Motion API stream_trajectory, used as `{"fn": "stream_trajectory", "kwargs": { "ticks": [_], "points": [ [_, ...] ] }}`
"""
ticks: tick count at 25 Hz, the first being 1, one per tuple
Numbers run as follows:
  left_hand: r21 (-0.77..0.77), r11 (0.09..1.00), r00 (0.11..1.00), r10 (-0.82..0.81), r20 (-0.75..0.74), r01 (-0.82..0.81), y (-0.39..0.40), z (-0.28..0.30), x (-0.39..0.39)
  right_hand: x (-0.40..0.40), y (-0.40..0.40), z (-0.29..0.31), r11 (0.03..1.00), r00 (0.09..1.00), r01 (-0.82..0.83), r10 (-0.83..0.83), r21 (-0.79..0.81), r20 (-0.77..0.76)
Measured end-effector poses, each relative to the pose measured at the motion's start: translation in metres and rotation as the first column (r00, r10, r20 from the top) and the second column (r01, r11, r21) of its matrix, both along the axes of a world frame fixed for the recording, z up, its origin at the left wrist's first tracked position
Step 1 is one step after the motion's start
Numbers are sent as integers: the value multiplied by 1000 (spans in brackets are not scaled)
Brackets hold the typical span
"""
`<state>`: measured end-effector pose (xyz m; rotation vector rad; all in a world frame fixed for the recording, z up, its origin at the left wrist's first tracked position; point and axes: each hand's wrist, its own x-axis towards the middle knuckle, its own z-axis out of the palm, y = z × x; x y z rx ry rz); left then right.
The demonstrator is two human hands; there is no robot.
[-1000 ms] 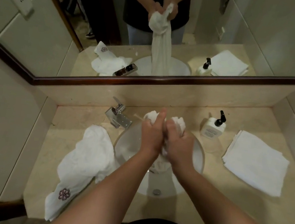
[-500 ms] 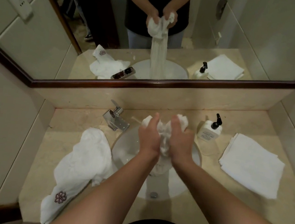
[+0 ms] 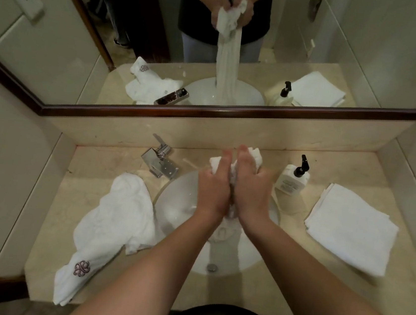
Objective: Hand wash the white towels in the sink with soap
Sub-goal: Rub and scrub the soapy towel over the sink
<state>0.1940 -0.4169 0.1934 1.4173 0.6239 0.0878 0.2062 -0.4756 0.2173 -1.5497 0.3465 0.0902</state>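
- Above sink (image 3: 170,205): wet white towel (image 3: 255,155) bunched between both hands, tail hanging into basin.
- Left hand (image 3: 213,189): fingers curled round towel's left bunch, gripping.
- Right hand (image 3: 252,188): fingers wrapped round right bunch, gripping; palms pressed close together.
- Just left of basin: crumpled towel (image 3: 117,219) with embroidered logo, lying on counter (image 3: 278,282), edge touching rim.
- Behind-left of basin: chrome faucet (image 3: 161,162).
- Right of basin: soap bottle (image 3: 292,180) with black pump, upright.
- Further right: folded towel (image 3: 351,228), flat, apart from bottle.
- Along back wall: mirror (image 3: 58,49).
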Motion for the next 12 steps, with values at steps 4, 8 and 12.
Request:
{"fn": "stream_trajectory", "kwargs": {
  "ticks": [4,8,12],
  "points": [
    [-49,991,990,119,-76,-123,-1,1,11,6,2,-7,1000,998,-3,3,0,-70],
    [-136,976,978,153,-141,-172,6,2,12,-10,8,-19,985,992,-123,123,-119,-1],
    [-34,995,991,93,-94,-96,-3,4,12,14,5,-17,995,994,74,-78,-64,-69]
  ]
}}
